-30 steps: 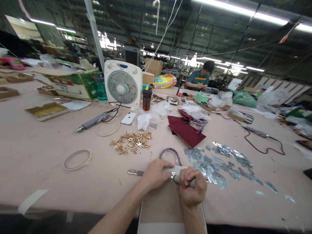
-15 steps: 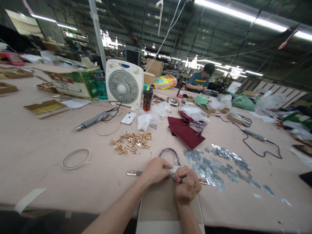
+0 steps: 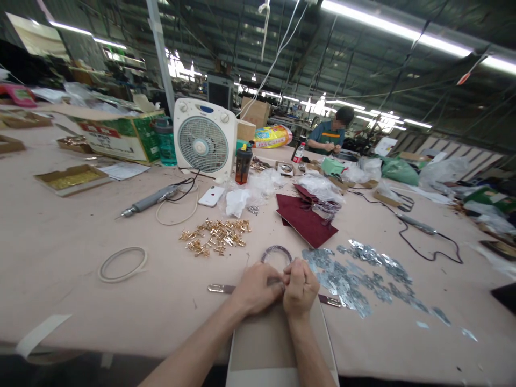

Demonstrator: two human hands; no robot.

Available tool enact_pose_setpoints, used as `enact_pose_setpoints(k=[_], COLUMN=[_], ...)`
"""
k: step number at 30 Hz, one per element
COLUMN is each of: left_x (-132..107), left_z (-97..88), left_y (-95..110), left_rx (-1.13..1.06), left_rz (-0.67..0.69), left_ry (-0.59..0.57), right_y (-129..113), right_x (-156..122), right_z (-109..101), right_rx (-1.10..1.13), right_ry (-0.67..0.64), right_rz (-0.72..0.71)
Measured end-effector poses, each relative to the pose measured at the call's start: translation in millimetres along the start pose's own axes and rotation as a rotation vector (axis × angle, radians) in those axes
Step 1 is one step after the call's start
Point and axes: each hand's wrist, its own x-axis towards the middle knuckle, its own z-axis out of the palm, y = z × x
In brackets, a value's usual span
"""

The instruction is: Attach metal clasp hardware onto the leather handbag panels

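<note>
A flat beige panel (image 3: 264, 338) with a pale edge lies before me, its near end at the table's front edge. A dark curved handle (image 3: 276, 249) arches beyond its far end. A dark strap with metal ends (image 3: 329, 301) crosses beneath my hands. My left hand (image 3: 258, 290) rests on the panel's far end, fingers curled in and pressed together. Against its fingertips, my right hand (image 3: 299, 287) is closed like a fist. Whatever either hand pinches is hidden by the fingers. Gold-coloured metal fittings (image 3: 217, 236) lie beyond my left hand, and thin silver plates (image 3: 350, 279) to the right.
A tape roll (image 3: 123, 264) lies at left, with a corded electric screwdriver (image 3: 149, 200) behind it. Farther back are a box fan (image 3: 205, 138), a phone (image 3: 212, 196) and dark red pieces (image 3: 306, 220). A co-worker (image 3: 331, 134) is across the table.
My right hand has shifted slightly up and left, and its fist has turned more upright. It now meets my left fingertips. The view has moved slightly.
</note>
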Motion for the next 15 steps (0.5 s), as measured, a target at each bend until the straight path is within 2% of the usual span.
enact_pose_setpoints(k=[2,5,8,10,15], left_x=[-7,-15,-17,-16,-15], left_z=[3.8,12.4,19.6,21.8,21.4], left_y=[-1,-5,-9,-10,-7], left_rx=[0.058,0.150,0.219,0.251,0.322], left_rz=[0.065,0.117,0.110,0.115,0.100], left_ry=[0.053,0.110,0.133,0.139,0.142], right_y=[0,0,-2,-3,1], right_x=[2,9,21,29,39], right_z=[-2,-7,-12,-12,2], right_rx=[0.069,0.303,0.495,0.522,0.435], right_ry=[-0.004,-0.004,0.095,0.125,-0.044], right_rz=[0.080,0.235,0.272,0.277,0.396])
